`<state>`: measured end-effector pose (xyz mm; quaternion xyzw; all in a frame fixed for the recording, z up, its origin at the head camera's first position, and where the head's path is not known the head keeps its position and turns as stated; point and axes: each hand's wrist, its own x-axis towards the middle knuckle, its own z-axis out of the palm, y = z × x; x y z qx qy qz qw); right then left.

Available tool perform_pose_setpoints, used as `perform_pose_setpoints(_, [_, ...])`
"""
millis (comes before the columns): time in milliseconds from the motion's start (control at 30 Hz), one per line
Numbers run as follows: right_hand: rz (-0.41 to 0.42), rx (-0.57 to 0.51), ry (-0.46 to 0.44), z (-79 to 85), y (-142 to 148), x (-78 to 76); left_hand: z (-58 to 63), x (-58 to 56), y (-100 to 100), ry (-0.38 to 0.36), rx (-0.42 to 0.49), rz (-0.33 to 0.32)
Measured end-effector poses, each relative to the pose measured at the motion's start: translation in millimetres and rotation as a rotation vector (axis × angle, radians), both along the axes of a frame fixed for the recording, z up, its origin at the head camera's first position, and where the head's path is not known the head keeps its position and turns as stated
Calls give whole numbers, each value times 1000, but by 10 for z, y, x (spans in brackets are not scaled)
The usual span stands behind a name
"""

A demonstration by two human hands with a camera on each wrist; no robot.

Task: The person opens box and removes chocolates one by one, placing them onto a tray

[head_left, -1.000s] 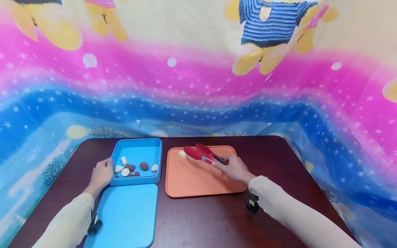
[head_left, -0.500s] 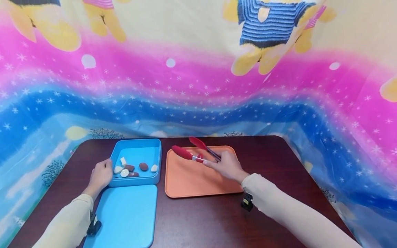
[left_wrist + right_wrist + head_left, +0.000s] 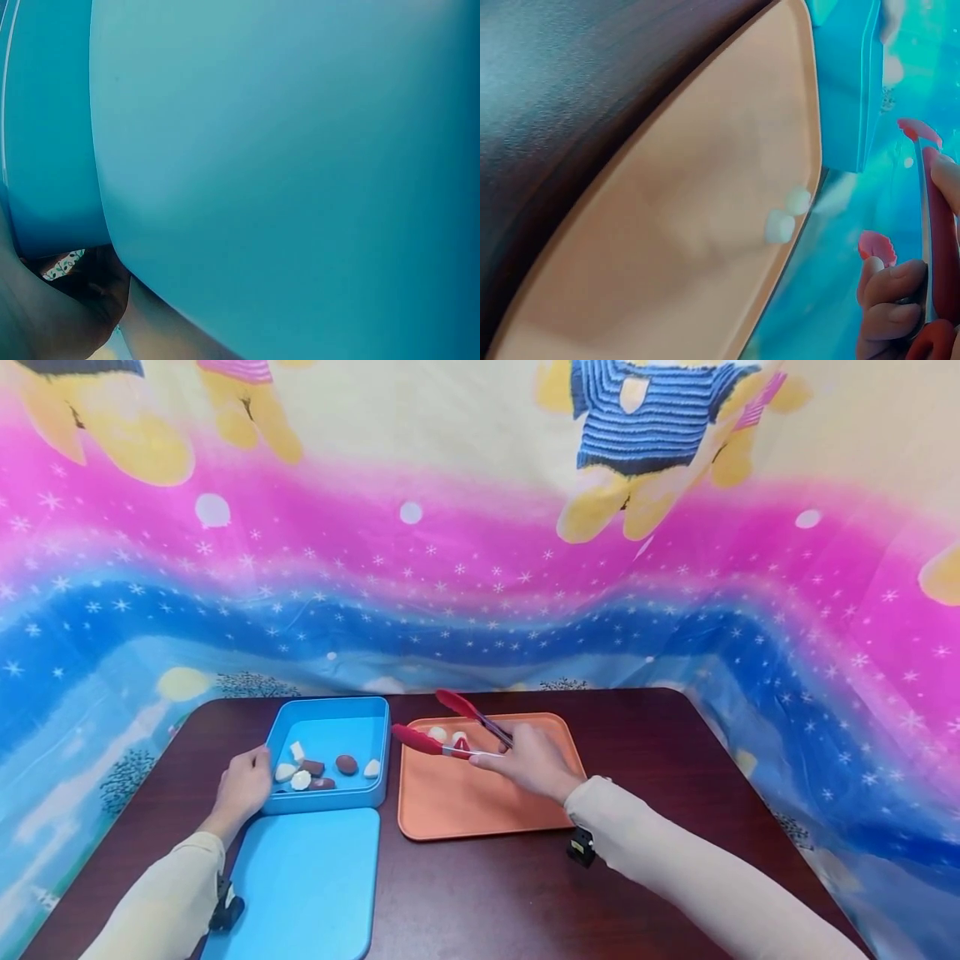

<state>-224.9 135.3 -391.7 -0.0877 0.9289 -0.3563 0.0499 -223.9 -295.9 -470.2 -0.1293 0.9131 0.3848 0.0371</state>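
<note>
Red-tipped tongs (image 3: 420, 740) are gripped in the curled right hand (image 3: 528, 762), their tips spread wide above the far left corner of an orange tray (image 3: 480, 797), where two white pieces (image 3: 781, 227) are seen. By the left hand (image 3: 244, 783), a blue box (image 3: 322, 802) holding brown and white sweet-like shapes (image 3: 301, 779) is gripped at its left side.

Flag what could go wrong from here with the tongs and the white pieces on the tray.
1. The two white pieces sit near the edge of the orange tray; a nudge from the open tongs might send one over the rim.
2. Those pieces lie close together, so the right hand might pinch both.
3. The left hand grips the blue box; a tug could shift its loose contents.
</note>
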Motion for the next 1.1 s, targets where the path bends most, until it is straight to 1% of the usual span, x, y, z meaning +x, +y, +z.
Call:
perform_pose_setpoints(100, [5, 34, 19, 29, -48, 0, -2, 2, 2, -1, 3, -1])
perform_pose_setpoints(333, [42, 42, 41, 108, -158, -3, -3, -1, 12, -14, 5, -8])
perform_pose_setpoints(600, [81, 101, 87, 194, -330, -38, 17, 1, 7, -18, 7, -3])
perform_pose_setpoints(867, [130, 160, 134, 217, -510, -59, 14, 19, 31, 42, -10, 13])
perform_pose_setpoints(1100, [198, 254, 153, 232, -719, -36, 15, 11, 9, 15, -3, 0])
